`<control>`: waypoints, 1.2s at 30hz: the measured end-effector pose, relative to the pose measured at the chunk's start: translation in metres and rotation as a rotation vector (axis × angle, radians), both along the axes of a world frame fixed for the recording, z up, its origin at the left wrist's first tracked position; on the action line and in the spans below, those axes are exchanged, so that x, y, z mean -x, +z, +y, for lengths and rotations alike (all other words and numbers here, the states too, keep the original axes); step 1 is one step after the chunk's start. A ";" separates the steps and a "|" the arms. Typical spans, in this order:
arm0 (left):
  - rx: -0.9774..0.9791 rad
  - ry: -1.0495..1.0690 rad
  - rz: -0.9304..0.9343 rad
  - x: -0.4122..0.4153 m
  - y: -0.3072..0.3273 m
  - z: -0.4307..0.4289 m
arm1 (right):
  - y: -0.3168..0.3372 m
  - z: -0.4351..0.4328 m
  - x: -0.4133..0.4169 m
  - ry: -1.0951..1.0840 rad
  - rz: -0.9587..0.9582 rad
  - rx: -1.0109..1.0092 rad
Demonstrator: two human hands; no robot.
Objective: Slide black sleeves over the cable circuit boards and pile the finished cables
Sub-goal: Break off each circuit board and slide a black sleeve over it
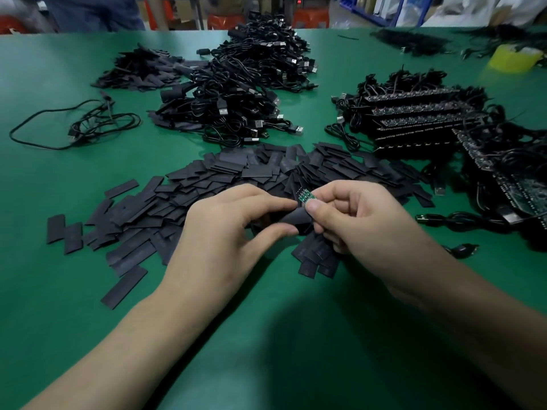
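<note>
Fingers [266, 205] of the left hand [225, 232] pinch a sleeve [291, 219], the right hand [364, 214] a board [306, 197] at its mouth; next, seemingly, slide it fully over.

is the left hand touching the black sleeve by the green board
Touching. Head view: the left hand pinches the black sleeve between thumb and forefinger, beside the green circuit board in the right hand.

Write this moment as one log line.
step: sleeving | left hand: holds black sleeve | right hand: pinches green circuit board | board: exposed
</note>
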State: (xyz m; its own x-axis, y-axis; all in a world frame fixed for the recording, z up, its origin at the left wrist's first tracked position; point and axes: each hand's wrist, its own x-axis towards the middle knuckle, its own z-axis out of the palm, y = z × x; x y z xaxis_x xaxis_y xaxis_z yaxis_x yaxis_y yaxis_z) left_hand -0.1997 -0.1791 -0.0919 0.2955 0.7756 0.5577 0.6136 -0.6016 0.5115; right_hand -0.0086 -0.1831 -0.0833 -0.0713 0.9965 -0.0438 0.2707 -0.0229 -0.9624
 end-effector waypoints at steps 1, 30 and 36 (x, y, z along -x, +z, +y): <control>-0.032 0.009 0.021 0.001 0.000 0.000 | 0.000 0.000 0.000 0.006 0.004 -0.001; 0.035 0.009 -0.097 0.009 0.005 0.006 | 0.012 0.003 -0.021 0.185 0.019 0.006; 0.103 -0.013 -0.155 0.010 0.004 0.007 | 0.012 0.003 -0.022 0.179 0.098 0.055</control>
State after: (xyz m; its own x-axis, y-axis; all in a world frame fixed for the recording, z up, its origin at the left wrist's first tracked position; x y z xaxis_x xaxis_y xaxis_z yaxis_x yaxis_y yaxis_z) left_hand -0.2096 -0.1721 -0.0879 0.2220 0.8276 0.5155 0.5150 -0.5485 0.6587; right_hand 0.0134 -0.1802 -0.0711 -0.2533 0.9639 -0.0823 0.1802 -0.0366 -0.9829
